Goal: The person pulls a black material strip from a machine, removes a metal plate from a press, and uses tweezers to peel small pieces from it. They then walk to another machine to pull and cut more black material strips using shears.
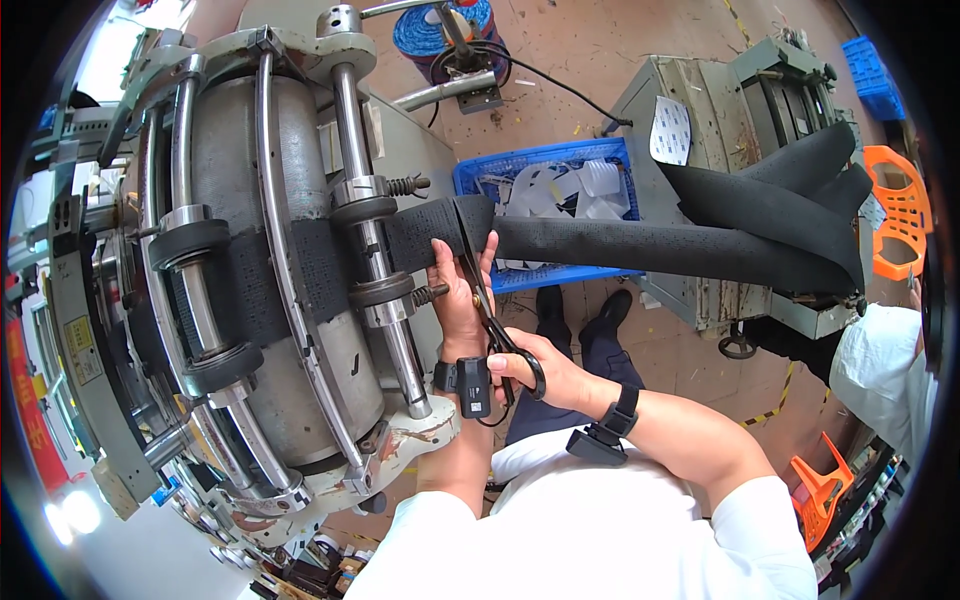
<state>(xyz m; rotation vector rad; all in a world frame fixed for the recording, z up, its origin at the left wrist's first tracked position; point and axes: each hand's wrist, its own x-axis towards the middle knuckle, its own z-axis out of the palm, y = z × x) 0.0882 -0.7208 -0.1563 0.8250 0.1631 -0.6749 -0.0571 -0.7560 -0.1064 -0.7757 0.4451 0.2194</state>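
Note:
My right hand (548,372) grips a pair of black-handled scissors (499,338) by the finger loops. Their long blades point away from me and lie across a black textured strip (420,235) beside the machine's rollers. Palm up, my left hand (462,305) holds the strip at its near edge, thumb and one finger showing on either side of the blades; its other fingers are partly hidden under the strip. To the right, a long length of the same black strip (640,246) stretches toward a folded black pile (780,205).
On the left stands a roller machine (350,390) with metal bars. Under the strip, a blue crate (545,158) holds white scraps. A grey-green machine (655,110) carries the pile. Orange stools (893,215) and a person in white (878,360) are at the right.

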